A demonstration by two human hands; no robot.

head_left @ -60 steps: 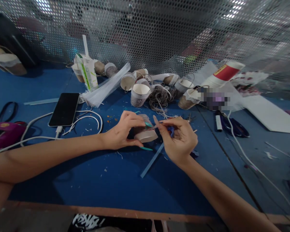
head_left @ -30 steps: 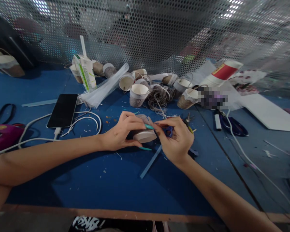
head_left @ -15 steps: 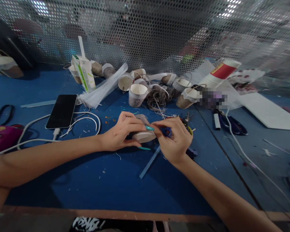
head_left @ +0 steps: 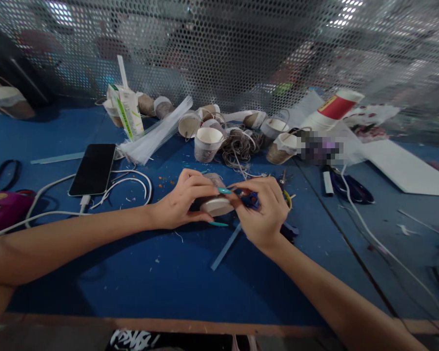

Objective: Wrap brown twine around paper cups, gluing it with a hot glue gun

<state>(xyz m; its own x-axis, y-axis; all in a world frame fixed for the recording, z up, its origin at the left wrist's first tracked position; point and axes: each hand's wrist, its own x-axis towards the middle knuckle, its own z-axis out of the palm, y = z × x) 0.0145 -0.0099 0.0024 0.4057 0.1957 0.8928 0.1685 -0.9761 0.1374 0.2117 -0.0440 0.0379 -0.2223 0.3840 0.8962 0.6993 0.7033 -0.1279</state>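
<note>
My left hand (head_left: 181,204) is wrapped round a small paper cup (head_left: 214,205) lying on its side just above the blue table (head_left: 168,278). My right hand (head_left: 265,212) presses against the cup's rim with pinched fingers, a blue-handled tool (head_left: 255,200) tucked in its grip. A thin strand of brown twine (head_left: 241,168) runs from the cup area back to a tangled bundle of twine (head_left: 239,144).
Several twine-wrapped paper cups (head_left: 207,141) lie at the back by a perforated metal screen (head_left: 219,48). A phone (head_left: 93,168) with white cables, a juice carton (head_left: 126,109), a plastic sleeve bundle (head_left: 157,131), scissors (head_left: 347,187), a red-and-white tube (head_left: 332,109) and a pale stick (head_left: 225,248) surround my hands.
My right hand has closed in from slightly apart onto the cup's rim and curled tighter. The left hand has kept its hold, turning the cup a little.
</note>
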